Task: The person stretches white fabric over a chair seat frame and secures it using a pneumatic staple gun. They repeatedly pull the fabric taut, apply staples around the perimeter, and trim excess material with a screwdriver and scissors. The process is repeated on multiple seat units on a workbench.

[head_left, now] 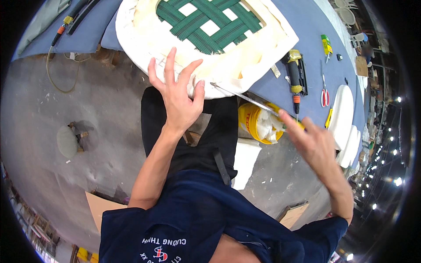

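Spreading its fingers over the near edge of a padded seat [139,37], your left hand [177,98] lies open, fingertips on the white cover and nothing grasped. The seat is upturned on a blue-covered table [272,94], its near edge reaching out above your thighs; strips of green webbing [209,26] cross in a weave over its central opening. Your right hand [312,142], somewhat blurred, is off to the near right of the seat, closed around the handle of a long, thin metal tool [250,100] that looks like a screwdriver. The shaft slants back toward the seat, and its tip shows over the white cover just right of your left hand; whether the tip presses in, you cannot tell from this view. Beneath the seat's near right edge stands a yellow bucket [248,120] stuffed with white scraps [265,125]. To the right of the seat lie a black and yellow staple gun [294,76], a green and yellow box [325,44], red-handled scissors [324,97] and, farther out, long white padded pieces [342,109]. Well left of the seat and nearer you, a round grey stool [67,141] stands on the floor [39,118].
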The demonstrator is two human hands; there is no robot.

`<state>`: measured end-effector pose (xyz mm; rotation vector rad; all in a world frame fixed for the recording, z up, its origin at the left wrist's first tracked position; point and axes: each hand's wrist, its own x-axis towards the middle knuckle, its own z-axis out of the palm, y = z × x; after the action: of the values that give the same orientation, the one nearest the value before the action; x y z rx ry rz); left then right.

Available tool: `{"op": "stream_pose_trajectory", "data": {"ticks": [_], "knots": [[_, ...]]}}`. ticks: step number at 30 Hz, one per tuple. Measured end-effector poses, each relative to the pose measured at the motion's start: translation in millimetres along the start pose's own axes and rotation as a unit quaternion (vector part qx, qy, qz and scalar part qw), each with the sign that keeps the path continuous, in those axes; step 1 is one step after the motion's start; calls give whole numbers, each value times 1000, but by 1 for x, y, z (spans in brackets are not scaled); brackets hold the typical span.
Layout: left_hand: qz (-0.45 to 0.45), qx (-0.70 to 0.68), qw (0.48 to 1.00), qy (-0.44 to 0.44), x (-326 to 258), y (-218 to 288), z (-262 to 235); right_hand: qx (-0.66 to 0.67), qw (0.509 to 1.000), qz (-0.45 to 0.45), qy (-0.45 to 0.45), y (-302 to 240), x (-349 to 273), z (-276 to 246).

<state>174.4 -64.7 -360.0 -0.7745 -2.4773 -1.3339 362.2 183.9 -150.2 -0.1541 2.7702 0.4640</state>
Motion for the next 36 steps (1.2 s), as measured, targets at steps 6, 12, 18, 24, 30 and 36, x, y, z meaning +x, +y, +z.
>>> {"op": "stream_pose_trajectory", "data": {"ticks": [6,12,18,24,30,36], "knots": [[-7,-39,999,16,1,-6,5,870,476,81,-100,-120,-16,135],[-52,21,998,2,4,8,0,571,774,265,75,-142,-22,103],[-46,18,999,4,1,3,3,501,821,253,103,-146,-27,90],[-46,32,998,-12,-2,3,2,744,619,250,24,-164,-19,129],[-49,39,998,-19,-1,10,3,966,164,35,-195,-128,-7,181],[-69,45,997,-7,1,9,9,970,98,-31,-218,-137,26,252]]}}
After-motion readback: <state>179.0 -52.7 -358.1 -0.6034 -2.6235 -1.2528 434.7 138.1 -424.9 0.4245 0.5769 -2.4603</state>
